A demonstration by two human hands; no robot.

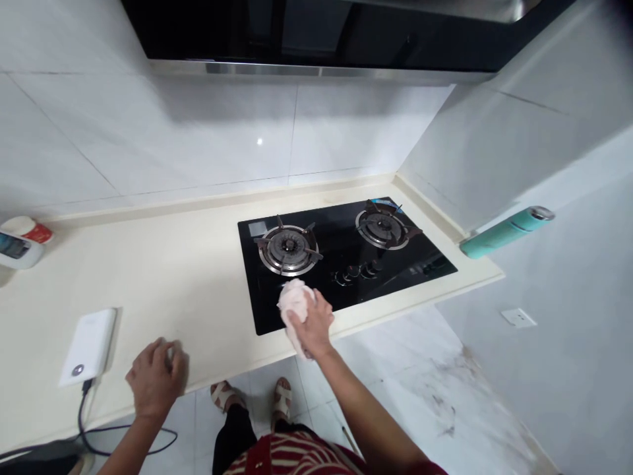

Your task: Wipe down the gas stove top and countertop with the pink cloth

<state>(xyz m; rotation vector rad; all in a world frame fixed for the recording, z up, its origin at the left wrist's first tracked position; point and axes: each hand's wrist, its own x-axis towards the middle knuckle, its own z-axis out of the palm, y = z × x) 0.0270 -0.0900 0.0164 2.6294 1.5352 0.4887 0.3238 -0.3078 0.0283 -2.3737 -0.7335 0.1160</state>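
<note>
My right hand (315,323) is closed around a crumpled pale pink cloth (295,298). The cloth lies over the front edge of the black glass gas stove (341,227), just in front of the left burner (289,249), and part of it hangs past the counter edge. My left hand (157,376) rests on the cream countertop (188,284) near its front edge with the fingers curled in. No object shows in it, though the palm side is hidden. To its left lies a white power bank (90,346) with a black cable (83,412) plugged in.
A second burner (383,227) and the control knobs (357,270) sit on the stove's right part. A green cylindrical bottle (507,232) stands at the counter's right end. A white bottle (20,251) and a red-and-white container (34,229) are far left. The range hood (316,39) hangs above.
</note>
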